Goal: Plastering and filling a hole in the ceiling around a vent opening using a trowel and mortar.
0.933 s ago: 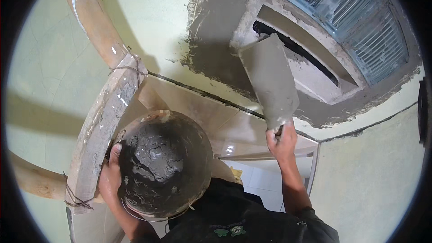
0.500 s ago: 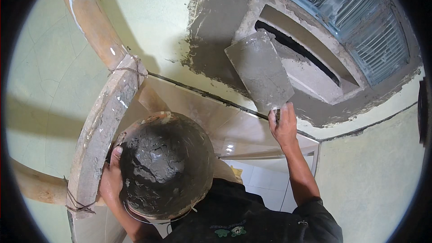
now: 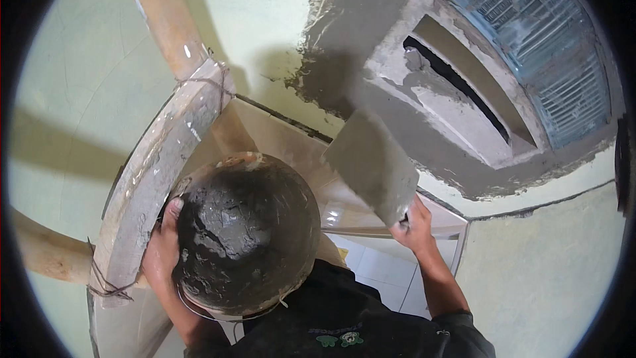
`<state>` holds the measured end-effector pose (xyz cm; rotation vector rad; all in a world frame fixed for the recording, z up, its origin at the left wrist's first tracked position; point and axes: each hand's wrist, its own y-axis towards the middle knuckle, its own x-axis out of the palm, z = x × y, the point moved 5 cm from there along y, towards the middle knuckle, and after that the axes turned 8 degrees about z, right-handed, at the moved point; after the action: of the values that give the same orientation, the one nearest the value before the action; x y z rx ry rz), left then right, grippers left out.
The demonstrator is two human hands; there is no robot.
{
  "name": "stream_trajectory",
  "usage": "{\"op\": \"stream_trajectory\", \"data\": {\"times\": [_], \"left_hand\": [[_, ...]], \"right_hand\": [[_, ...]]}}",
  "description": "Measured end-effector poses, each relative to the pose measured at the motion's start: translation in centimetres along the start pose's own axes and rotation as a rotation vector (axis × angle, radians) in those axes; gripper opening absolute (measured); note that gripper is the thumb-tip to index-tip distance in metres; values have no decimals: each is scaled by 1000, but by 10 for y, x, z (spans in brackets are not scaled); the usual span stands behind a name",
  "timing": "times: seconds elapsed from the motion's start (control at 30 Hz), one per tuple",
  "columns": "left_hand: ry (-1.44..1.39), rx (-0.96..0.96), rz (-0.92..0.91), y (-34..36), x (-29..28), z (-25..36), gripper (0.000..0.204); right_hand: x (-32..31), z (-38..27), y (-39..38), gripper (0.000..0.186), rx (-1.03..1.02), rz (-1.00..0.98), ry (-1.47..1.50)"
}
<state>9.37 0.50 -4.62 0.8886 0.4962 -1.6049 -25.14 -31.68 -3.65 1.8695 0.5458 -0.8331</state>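
**Left hand (image 3: 162, 245) gripping round mortar-coated bucket (image 3: 297, 199), right hand (image 3: 415, 227) gripping flat four-sided grey trowel (image 3: 374, 166)**

The left hand is clamping the bucket's left rim, just beside a pale, mortar-streaked wooden plank (image 3: 162, 152); wet dark-grey mortar (image 3: 232, 225) is lying inside. The right hand is clamping the trowel's handle, holding the blade right of the bucket, below a long, pale-bordered wall recess (image 3: 480, 83).

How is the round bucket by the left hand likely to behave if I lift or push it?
The bucket is probably heavy for its size, since wet-looking grey mortar lies inside. That mortar looks thick and cracked, so it would likely shift in lumps rather than slosh. The smeared rim might feel slippery.
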Motion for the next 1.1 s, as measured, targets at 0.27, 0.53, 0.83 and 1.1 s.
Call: {"op": "stream_trajectory", "data": {"times": [0.27, 0.53, 0.83, 1.1], "left_hand": [[-40, 5, 62, -2, -6, -4, 50], [-143, -81, -42, -1, -10, 1, 49], [-92, -18, -2, 3, -1, 7, 48], [-189, -156, -61, -5, -8, 1, 49]], "right_hand": [[41, -16, -1, 40, -176, -502, 117], [93, 2, -36, 45, 89, -854, 72], [14, 84, -96, 58, 171, -711, -26], [24, -25, -8, 21, 429, -988, 978]]}}
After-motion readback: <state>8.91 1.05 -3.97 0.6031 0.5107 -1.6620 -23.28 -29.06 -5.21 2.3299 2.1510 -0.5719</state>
